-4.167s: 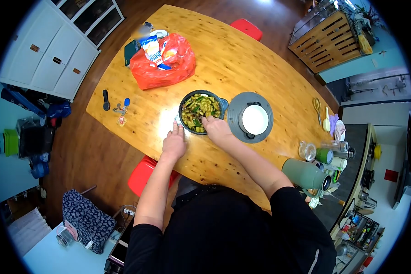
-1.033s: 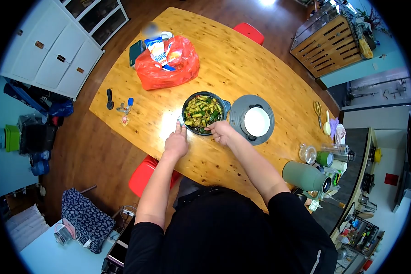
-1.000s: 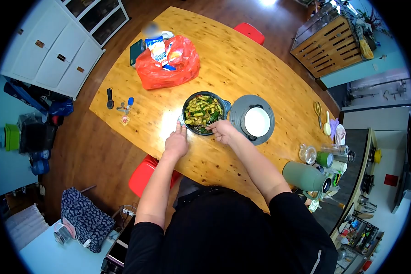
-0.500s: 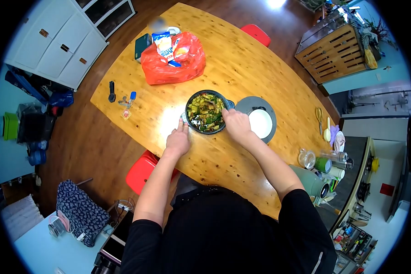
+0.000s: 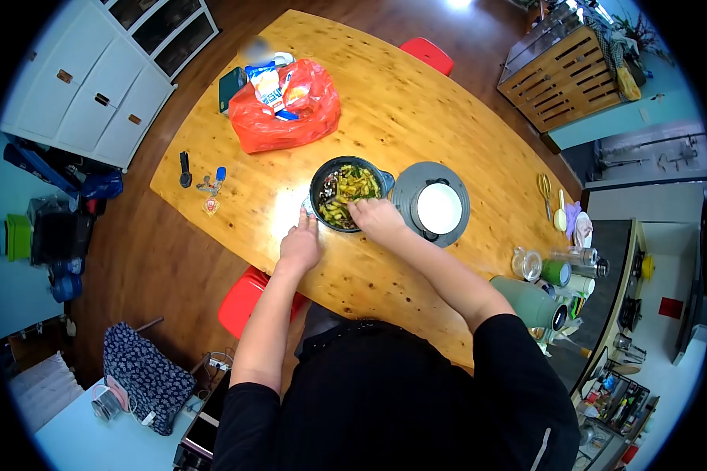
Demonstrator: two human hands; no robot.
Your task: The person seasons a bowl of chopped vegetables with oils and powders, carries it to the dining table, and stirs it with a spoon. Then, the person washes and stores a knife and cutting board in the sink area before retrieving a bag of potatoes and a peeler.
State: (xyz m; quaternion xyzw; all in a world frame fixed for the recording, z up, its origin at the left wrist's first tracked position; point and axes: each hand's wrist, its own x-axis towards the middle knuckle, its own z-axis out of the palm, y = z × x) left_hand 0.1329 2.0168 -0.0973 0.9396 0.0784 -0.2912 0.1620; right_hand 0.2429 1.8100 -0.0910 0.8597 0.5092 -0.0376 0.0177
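A dark round pot (image 5: 313, 188) stands on the wooden table, holding chopped green and brown food (image 5: 359, 184) with dark and white bits at its left. My left hand (image 5: 299, 245) is at the pot's left side, fingers pressed on its handle, where something whitish shows. Over the pot's lower right rim, my right hand (image 5: 379, 220) is closed; what it grips is hidden by the fingers and the food. Just right of the pot lies a grey round mat or plate (image 5: 407, 184), with a white round bowl (image 5: 439, 209) on it.
A red plastic bag (image 5: 283, 129) with packets stands at the far left of the table (image 5: 416, 125). Keys (image 5: 212, 184) lie near the left edge. Glass jars (image 5: 526, 264) and a large green bottle (image 5: 526, 302) crowd the right side. A red stool (image 5: 243, 302) is at the near edge.
My right hand has moved left and down, nearer the pot's front rim. The food has shifted, baring dark and white bits at its left. The whole view has shifted slightly.
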